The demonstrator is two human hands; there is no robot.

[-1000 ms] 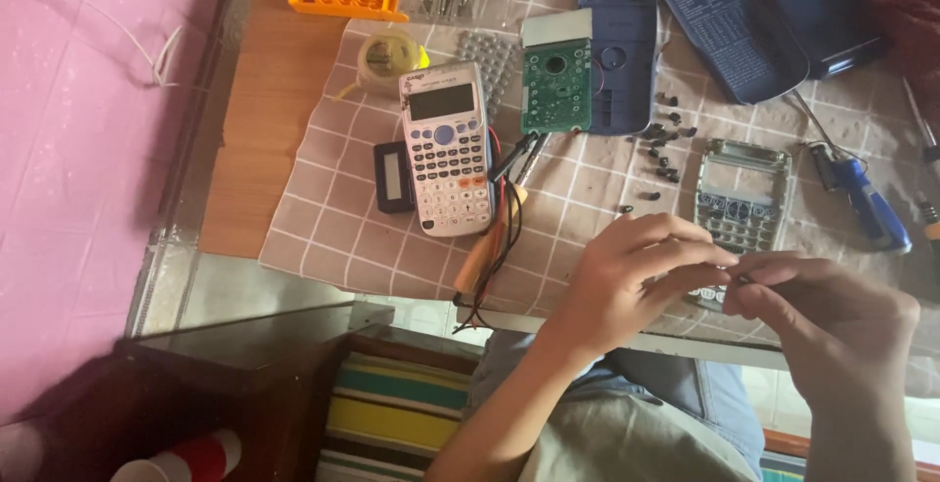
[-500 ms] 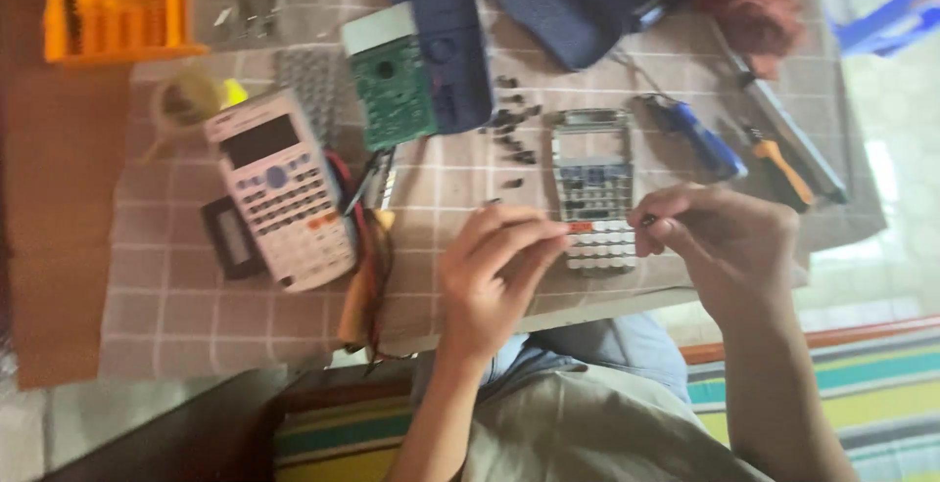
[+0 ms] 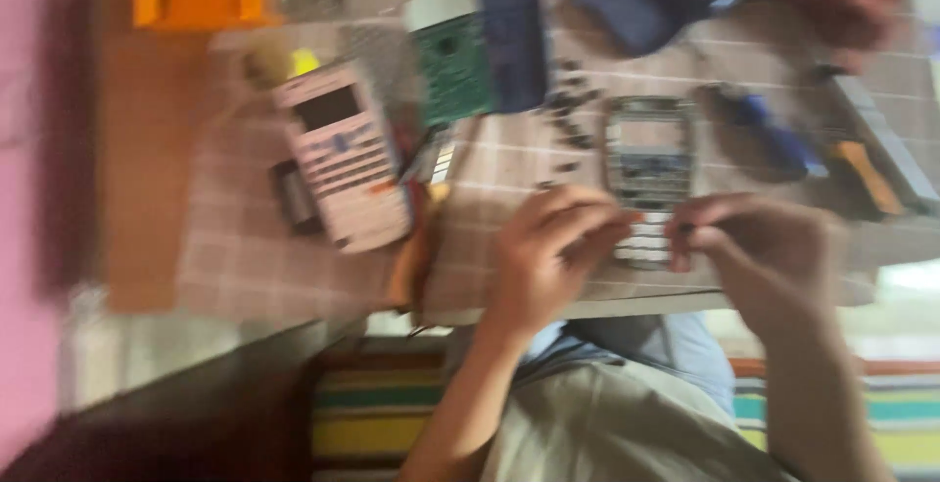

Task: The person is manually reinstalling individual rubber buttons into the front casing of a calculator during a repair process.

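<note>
1. Now the opened grey calculator [image 3: 647, 174] lies face up on the checked cloth [image 3: 245, 257], its lower edge under my fingertips; half a second ago both hands sat lower and closer together over it
2. My left hand [image 3: 550, 252] curls its fingers onto the calculator's lower left corner, thumb tucked; blur hides whether it pinches anything
3. My right hand [image 3: 759, 247] meets the lower right corner with fingertips pressed together on something small and dark, perhaps a screw, though I cannot tell
4. Just above the calculator lie loose dark screws [image 3: 568, 115]; further left of it, the green circuit board [image 3: 452, 66] and white calculator [image 3: 343, 154]
5. Right of it, a blue-handled screwdriver [image 3: 774, 139] rests untouched, so I judge the work is still on small parts
</note>
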